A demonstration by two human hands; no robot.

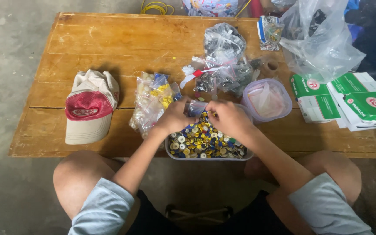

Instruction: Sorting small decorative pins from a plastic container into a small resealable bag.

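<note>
Tabletop (109,39): worn wood, set on a grey concrete floor.
Tub (205,141): clear, filled with mixed buttons, placed at the near edge.
Left hand (175,118): fingers closed on a small bag (194,107), held over the tub.
Right hand (228,118): fingers pinched at the bag's mouth.
Cap (90,106): laid to the left.
Bowl (267,100): placed beside the tub.

Head view, steeply down, close overhead

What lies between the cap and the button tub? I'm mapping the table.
Clear bags of pale and yellow buttons, seen from the head view, between cap and tub.
</note>
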